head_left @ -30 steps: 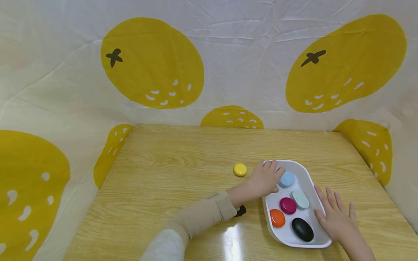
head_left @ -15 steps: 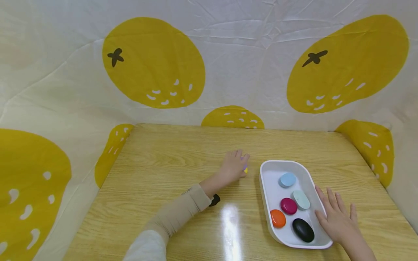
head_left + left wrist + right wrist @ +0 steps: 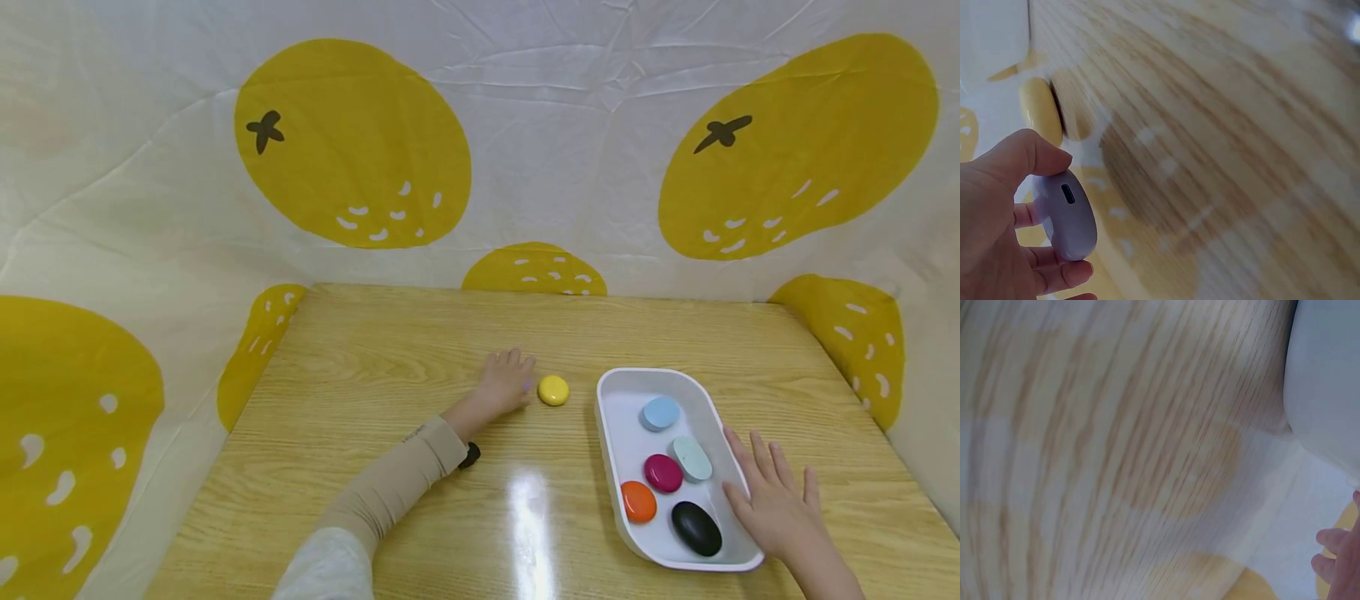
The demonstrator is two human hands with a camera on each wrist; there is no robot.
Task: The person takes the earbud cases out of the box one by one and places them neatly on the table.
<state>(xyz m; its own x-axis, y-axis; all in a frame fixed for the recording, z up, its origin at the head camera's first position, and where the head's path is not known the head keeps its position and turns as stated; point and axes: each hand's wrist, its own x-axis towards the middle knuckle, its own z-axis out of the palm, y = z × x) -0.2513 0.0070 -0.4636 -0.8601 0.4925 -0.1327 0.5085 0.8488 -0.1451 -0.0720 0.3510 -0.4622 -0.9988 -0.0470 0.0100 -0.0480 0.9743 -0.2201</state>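
Observation:
My left hand pinches a small purple rounded case between thumb and fingers. A dark slot like a charging port shows on its edge in the left wrist view. This case is tipped on its side close over the wooden table. Just right of that hand lies a glossy yellow disc. My right hand rests with spread, straight fingers along the right side of a white tray. Only its fingertips and part of the hand show in the right wrist view, at the lower right.
Inside the tray lie a light blue piece, a pale mint piece, a crimson disc, an orange disc and a black oval. A white cloth with yellow fruit shapes hangs behind the table.
My left hand has moved left out of the tray with the purple case, passing over the yellow disc to its left side. My right hand stays at the tray.

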